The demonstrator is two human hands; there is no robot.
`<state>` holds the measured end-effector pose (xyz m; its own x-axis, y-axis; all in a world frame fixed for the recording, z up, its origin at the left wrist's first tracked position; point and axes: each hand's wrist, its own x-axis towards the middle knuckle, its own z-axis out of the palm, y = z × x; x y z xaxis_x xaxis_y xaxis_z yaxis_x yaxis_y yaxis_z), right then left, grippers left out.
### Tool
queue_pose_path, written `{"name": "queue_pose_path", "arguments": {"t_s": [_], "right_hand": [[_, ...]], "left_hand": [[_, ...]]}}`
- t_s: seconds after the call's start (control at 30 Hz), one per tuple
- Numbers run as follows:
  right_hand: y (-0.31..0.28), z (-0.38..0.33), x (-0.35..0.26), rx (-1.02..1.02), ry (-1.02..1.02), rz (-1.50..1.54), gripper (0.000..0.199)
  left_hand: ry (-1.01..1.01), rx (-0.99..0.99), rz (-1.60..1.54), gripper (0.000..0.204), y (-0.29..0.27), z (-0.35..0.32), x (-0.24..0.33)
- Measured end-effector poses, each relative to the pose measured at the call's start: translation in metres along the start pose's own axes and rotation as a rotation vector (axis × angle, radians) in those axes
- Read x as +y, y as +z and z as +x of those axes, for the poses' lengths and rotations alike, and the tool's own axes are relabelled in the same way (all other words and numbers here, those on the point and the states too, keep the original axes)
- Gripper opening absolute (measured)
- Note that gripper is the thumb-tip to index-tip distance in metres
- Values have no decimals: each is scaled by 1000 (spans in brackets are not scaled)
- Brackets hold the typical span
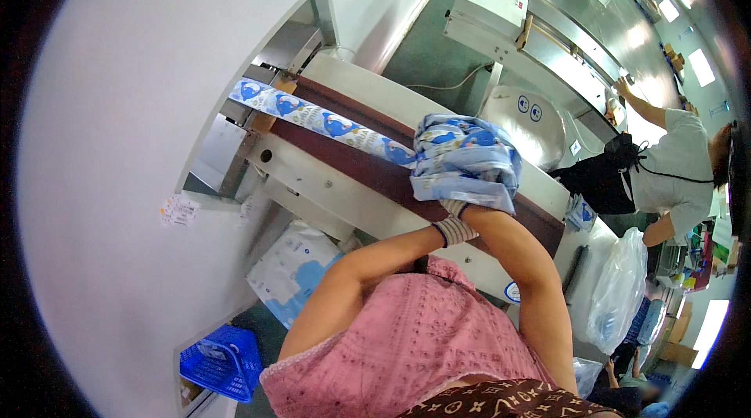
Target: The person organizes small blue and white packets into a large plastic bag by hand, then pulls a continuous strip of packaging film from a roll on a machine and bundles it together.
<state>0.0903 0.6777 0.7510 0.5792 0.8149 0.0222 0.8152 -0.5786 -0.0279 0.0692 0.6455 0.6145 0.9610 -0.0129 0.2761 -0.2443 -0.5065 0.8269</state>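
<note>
A crumpled bundle of blue-and-white printed plastic packs (pixel 465 161) rests on the dark brown conveyor belt (pixel 352 169). My left hand (pixel 454 224), in a striped knit glove, grips the bundle's lower edge, and its fingers are covered by the plastic. My right hand (pixel 486 210) reaches in next to it. Only the wrist shows, the rest being buried under the bundle. A flat strip of the same printed packs (pixel 313 114) lies along the belt, running from the bundle to an opening in the white wall (pixel 117 105).
A blue plastic crate (pixel 219 362) and a white printed bag (pixel 291 268) sit below the conveyor at left. A co-worker in a white shirt (pixel 679 161) stands at a metal machine (pixel 522 20) on the right. A clear plastic bag (pixel 619 286) hangs nearby.
</note>
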Motion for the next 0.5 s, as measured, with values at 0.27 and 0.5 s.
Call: {"name": "queue_pose_path", "arguments": {"t_s": [0.27, 0.5], "right_hand": [[-7, -52, 56, -14, 85, 4, 33], [4, -104, 78, -3, 231, -18, 33]], "left_hand": [[233, -285, 22, 40, -64, -44, 9], [-576, 128, -1016, 26, -183, -92, -102]]}}
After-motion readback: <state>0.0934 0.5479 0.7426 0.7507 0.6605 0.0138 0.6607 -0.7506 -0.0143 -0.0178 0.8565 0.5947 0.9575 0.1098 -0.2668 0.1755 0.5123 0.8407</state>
